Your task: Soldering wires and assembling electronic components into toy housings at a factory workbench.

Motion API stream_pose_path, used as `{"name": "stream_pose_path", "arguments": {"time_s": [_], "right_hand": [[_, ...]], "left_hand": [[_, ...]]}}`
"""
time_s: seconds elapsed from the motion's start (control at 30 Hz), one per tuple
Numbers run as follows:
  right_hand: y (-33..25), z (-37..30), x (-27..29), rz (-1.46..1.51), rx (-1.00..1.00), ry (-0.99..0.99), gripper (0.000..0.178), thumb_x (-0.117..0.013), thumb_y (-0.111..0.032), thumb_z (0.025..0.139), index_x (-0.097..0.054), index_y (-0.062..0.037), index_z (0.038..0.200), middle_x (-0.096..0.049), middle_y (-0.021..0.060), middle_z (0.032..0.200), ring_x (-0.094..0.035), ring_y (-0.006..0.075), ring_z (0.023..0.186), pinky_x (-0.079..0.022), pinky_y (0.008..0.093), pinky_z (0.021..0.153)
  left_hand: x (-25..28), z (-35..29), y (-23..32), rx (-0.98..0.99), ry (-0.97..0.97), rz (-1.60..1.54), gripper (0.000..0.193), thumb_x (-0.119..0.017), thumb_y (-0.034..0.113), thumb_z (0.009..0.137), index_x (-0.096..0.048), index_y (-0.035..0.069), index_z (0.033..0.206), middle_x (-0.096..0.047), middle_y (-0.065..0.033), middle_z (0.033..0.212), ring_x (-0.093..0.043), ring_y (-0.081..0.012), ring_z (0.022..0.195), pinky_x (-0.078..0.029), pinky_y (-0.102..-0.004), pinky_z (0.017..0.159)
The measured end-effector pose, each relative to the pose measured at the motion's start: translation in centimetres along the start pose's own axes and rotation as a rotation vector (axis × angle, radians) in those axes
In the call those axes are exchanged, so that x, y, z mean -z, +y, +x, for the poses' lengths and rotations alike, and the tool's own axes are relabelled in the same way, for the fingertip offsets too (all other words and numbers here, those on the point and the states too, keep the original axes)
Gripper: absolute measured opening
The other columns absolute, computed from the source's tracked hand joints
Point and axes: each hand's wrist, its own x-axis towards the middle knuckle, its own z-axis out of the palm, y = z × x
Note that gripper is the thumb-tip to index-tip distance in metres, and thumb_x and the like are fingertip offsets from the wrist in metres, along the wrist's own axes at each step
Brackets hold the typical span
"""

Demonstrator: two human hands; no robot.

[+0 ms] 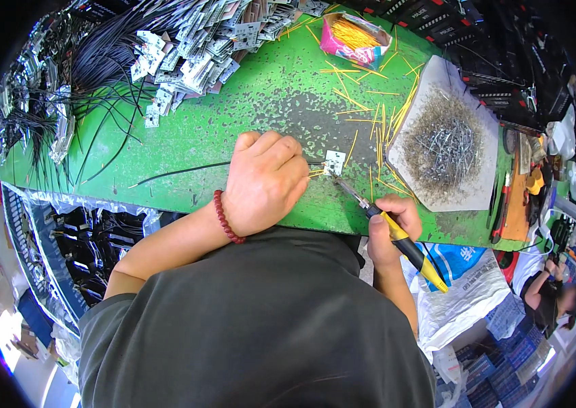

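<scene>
Over the green worktable, my left hand point(264, 178) is closed, with a red bead bracelet at the wrist. A black cable point(180, 174) runs out of it to the left. Short yellow wire ends point(316, 173) come out on its right side and reach a small white circuit board point(334, 160). The fingertips are hidden beneath the hand. My right hand point(394, 228) grips a soldering iron point(407, 249) by its yellow and black handle. The iron's tip is at the board's lower edge; whether it touches cannot be made out.
Boards with black cables point(196, 58) are piled at the far left. An open box of yellow wires point(352, 35) stands at the back, loose ones around it. A grey slab point(439, 173) bears metal clippings. Red-handled pliers point(503, 204) lie right. Another person point(551, 299) is at far right.
</scene>
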Motion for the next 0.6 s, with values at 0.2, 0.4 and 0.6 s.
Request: {"name": "stream_pose_path", "arguments": {"time_s": [0.2,0.4,0.6], "right_hand": [[-1.4,0.8,-1.5,0.128,-0.085,0.002,0.036,-0.07,-0.005,0.083,-0.056,0.0022,0.114,-0.066,0.014,0.095,-0.066,0.0169,0.083,-0.052,0.028,0.071],[-0.1,4.0,-2.3,-0.32,0.308,-0.191,0.041,-0.074,0.0,0.072,-0.065,-0.0092,0.112,-0.068,0.0092,0.08,-0.066,0.0226,0.065,-0.051,0.0303,0.058],[0.3,4.3,-1.9,-0.455,0.304,-0.259,0.041,-0.073,-0.007,0.075,-0.064,-0.0128,0.115,-0.063,0.0063,0.068,-0.058,0.0211,0.052,-0.043,0.0332,0.048]], "left_hand": [[0.3,-0.4,-0.2,0.016,-0.023,0.001,0.011,-0.071,0.011,0.067,-0.06,0.011,0.071,-0.057,-0.0021,0.085,-0.054,-0.0203,0.08,-0.035,-0.0358,0.072],[0.0,0.0,0.2,0.002,-0.02,0.027,0.01,-0.069,0.011,0.067,-0.059,0.011,0.07,-0.056,-0.0016,0.083,-0.053,-0.0196,0.079,-0.036,-0.0358,0.071],[1.4,0.1,-0.2,-0.01,-0.059,-0.018,0.015,-0.073,0.008,0.064,-0.062,0.01,0.073,-0.059,-0.0034,0.084,-0.055,-0.0222,0.081,-0.038,-0.0362,0.073]]}}
